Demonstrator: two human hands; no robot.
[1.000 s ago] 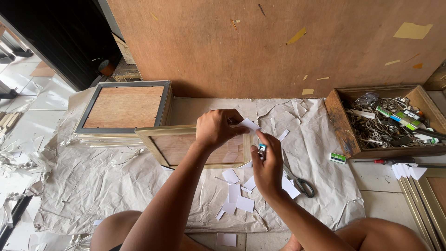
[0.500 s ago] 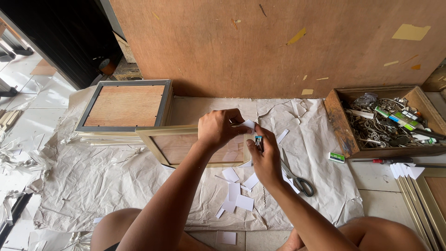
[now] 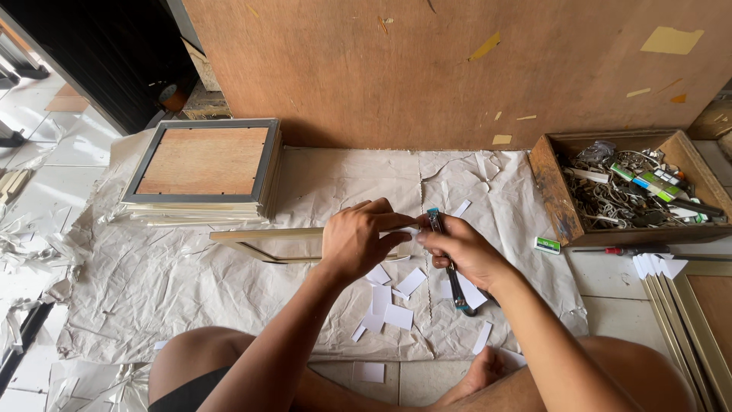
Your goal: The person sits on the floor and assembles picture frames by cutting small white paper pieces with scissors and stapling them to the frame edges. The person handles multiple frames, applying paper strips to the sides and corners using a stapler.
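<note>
Far left: crumpled foil scraps on the tiled floor, beside the edge of a wrinkled grey paper sheet spread over the floor.

Left, on the sheet: stack of picture frames, top one grey-rimmed with a brown board back, lying flat.

Centre-left: gold-coloured frame, tilted up on one edge, its top rail running under the left hand.

Centre: left hand, fingers curled over the frame rail and pinching a small white paper piece; closed on the frame. Right hand, just beside and touching the left at the fingertips, closed around a small stapler-like tool with a teal tip, held at the frame corner.

Below the hands: white paper slips scattered on the sheet; scissors partly hidden under the right wrist.

Right: small green box on the sheet edge; wooden tray holding tangled metal hardware and small packets.

Far right: more frames stacked at the picture edge.

Behind: brown plywood board, upright.
</note>
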